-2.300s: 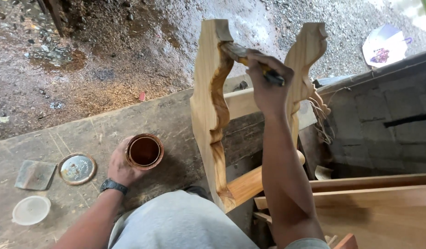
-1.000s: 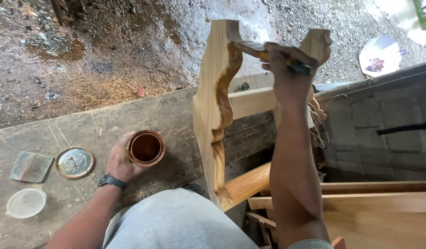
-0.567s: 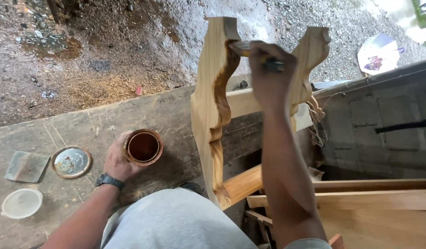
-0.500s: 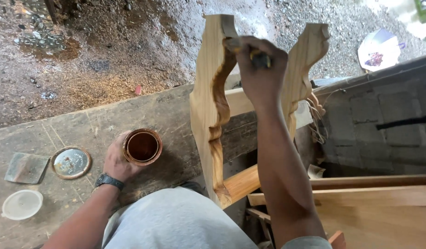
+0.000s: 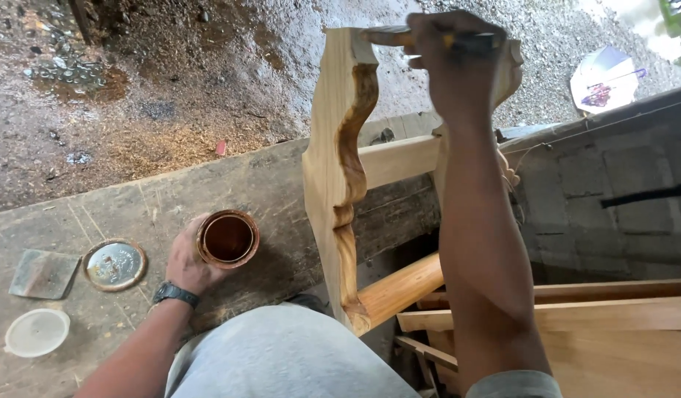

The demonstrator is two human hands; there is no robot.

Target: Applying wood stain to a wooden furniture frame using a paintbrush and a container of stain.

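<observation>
My brush (image 5: 429,38) is at the top centre of the frame, its bristles touching the upper end of the carved leg (image 5: 339,177). My right hand (image 5: 451,63) has its fingers clenched around the handle. At the lower left, my left hand (image 5: 187,258) grasps the tin (image 5: 228,238) of brown stain on the worktop (image 5: 97,214). Further left lie a metal lid (image 5: 114,264) and a plastic lid (image 5: 37,332).

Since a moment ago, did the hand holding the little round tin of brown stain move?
No. The left hand stays around the small round tin of brown stain on the grey wooden bench, just right of the round metal lid, as before.
</observation>
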